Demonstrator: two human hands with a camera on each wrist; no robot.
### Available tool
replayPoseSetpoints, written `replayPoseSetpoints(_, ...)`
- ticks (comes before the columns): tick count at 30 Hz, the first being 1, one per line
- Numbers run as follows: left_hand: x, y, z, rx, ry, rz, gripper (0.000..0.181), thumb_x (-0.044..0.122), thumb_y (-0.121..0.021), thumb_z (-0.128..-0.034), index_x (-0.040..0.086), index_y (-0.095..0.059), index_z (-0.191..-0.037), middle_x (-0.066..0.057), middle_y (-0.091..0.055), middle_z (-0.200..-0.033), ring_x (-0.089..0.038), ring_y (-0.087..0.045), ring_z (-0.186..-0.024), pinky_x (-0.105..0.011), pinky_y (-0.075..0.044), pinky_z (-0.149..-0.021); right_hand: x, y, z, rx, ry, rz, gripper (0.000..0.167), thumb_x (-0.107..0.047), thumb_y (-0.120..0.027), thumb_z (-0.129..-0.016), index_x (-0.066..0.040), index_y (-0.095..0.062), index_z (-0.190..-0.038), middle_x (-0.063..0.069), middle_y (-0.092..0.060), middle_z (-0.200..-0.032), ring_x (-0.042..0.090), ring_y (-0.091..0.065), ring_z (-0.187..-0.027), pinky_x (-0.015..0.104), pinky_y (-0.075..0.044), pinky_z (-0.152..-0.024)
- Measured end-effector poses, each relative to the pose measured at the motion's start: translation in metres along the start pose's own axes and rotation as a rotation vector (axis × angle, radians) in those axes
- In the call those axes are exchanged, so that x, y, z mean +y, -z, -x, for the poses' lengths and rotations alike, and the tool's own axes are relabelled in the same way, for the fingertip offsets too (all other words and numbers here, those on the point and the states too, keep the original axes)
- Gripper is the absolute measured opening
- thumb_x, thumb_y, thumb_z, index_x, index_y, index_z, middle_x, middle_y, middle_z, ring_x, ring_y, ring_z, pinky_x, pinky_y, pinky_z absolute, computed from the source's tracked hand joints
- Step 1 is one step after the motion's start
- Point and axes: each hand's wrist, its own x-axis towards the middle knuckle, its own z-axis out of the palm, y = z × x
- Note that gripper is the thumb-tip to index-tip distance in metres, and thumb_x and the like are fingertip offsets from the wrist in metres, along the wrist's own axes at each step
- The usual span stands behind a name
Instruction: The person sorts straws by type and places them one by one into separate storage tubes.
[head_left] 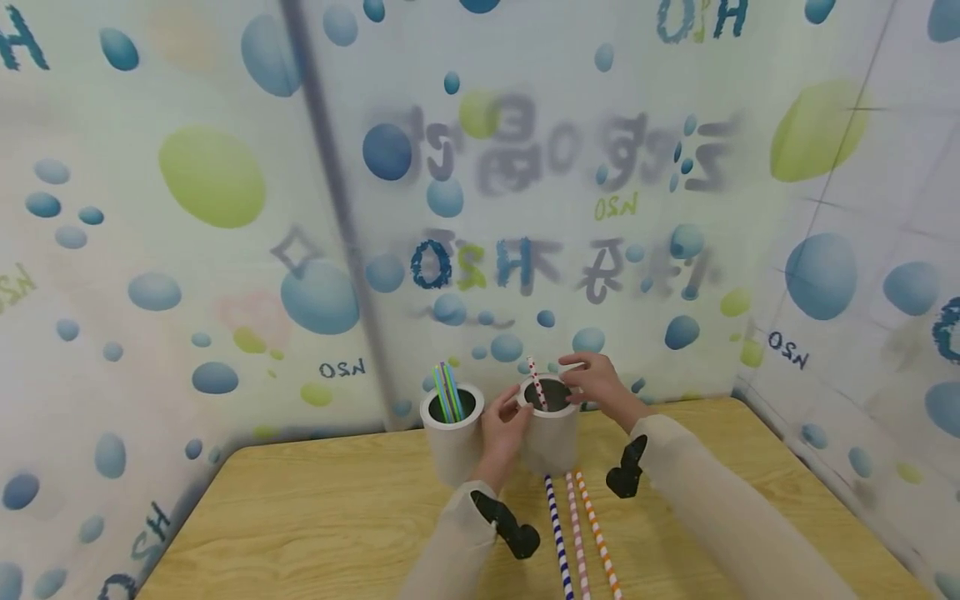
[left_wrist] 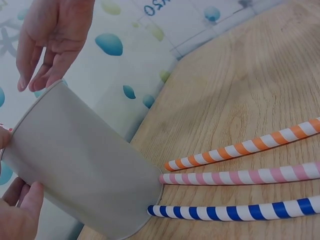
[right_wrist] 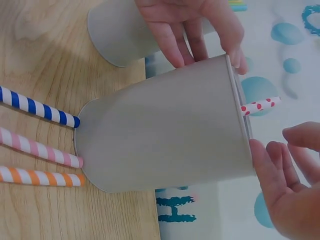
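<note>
A pale grey cylindrical holder stands upright on the wooden table. One white straw with red dots leans inside it and sticks out over the rim. My left hand rests against the holder's left side, fingertips on its wall and near its rim. At the right of the rim is my right hand, a fingertip touching the edge and the other fingers loosely bent, holding nothing. In front of the holder lie a blue-striped straw, a pink-striped straw and an orange-striped straw, side by side.
To the left, a second grey holder contains several green, blue and purple straws. Behind the wooden table hangs a curtain printed with blue and green drops; it also runs along both sides.
</note>
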Motion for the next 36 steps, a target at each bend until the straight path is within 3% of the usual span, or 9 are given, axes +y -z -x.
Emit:
replayPoseSetpoints(10, 0.0, 0.001, 0.0, -0.021, 0.011, -0.002, 0.042, 0.013, -0.062, -0.0858, 0.009, -0.054, -0.127, -0.019, -0.055, -0.121, -0.03, -0.052, -0.109, -0.043, -0.044, -0.093, 0.01, 0.019, 0.017, -0.103, -0.007, 0.045, 0.038, -0.007, -0.057, -0.088, 0.007, -0.05, -0.123, 0.016, -0.057, -0.093, 0.026, -0.057, -0.084, 0.042, -0.055, -0.069)
replayPoseSetpoints(21, 0.0, 0.002, 0.0, -0.029, 0.004, 0.016, 0.044, 0.012, -0.063, -0.0854, 0.006, -0.053, -0.128, -0.021, -0.053, -0.122, -0.031, -0.051, -0.111, -0.041, -0.044, -0.093, 0.034, 0.034, 0.033, -0.173, -0.003, 0.064, 0.036, -0.008, -0.06, -0.087, 0.004, -0.053, -0.12, 0.019, -0.058, -0.096, 0.025, -0.055, -0.08, 0.043, -0.055, -0.066)
replayPoseSetpoints(25, 0.002, 0.002, 0.0, -0.024, 0.007, 0.017, 0.043, 0.011, -0.063, -0.0854, 0.006, -0.053, -0.127, -0.02, -0.054, -0.121, -0.031, -0.052, -0.109, -0.04, -0.045, -0.092, 0.042, 0.038, 0.037, -0.206, -0.003, 0.075, 0.036, -0.01, -0.059, -0.088, 0.006, -0.051, -0.119, 0.02, -0.058, -0.099, 0.031, -0.055, -0.085, 0.045, -0.055, -0.067)
replayPoseSetpoints(31, 0.001, 0.003, 0.001, -0.027, 0.011, 0.008, 0.043, 0.011, -0.063, -0.0851, 0.007, -0.054, -0.127, -0.019, -0.055, -0.12, -0.03, -0.052, -0.108, -0.039, -0.046, -0.091, 0.06, 0.041, 0.042, -0.246, -0.053, 0.088, 0.041, -0.013, -0.06, -0.087, 0.006, -0.05, -0.122, 0.018, -0.057, -0.102, 0.031, -0.055, -0.089, 0.046, -0.054, -0.07)
replayPoseSetpoints(33, 0.01, 0.004, 0.006, -0.038, 0.015, 0.007, 0.044, 0.009, -0.062, -0.0853, 0.004, -0.053, -0.128, -0.021, -0.054, -0.121, -0.032, -0.052, -0.109, -0.04, -0.046, -0.091, 0.07, 0.041, 0.044, -0.245, -0.072, 0.085, 0.041, -0.013, -0.06, -0.087, 0.006, -0.05, -0.122, 0.017, -0.058, -0.1, 0.028, -0.055, -0.087, 0.045, -0.054, -0.069)
replayPoseSetpoints(36, 0.012, 0.005, 0.007, -0.05, 0.023, 0.012, 0.044, 0.009, -0.062, -0.0853, 0.003, -0.052, -0.128, -0.022, -0.053, -0.121, -0.033, -0.051, -0.109, -0.041, -0.045, -0.091, 0.084, 0.039, 0.048, -0.225, -0.119, 0.089, 0.04, -0.011, -0.06, -0.087, 0.006, -0.051, -0.121, 0.015, -0.058, -0.099, 0.026, -0.055, -0.085, 0.046, -0.054, -0.069)
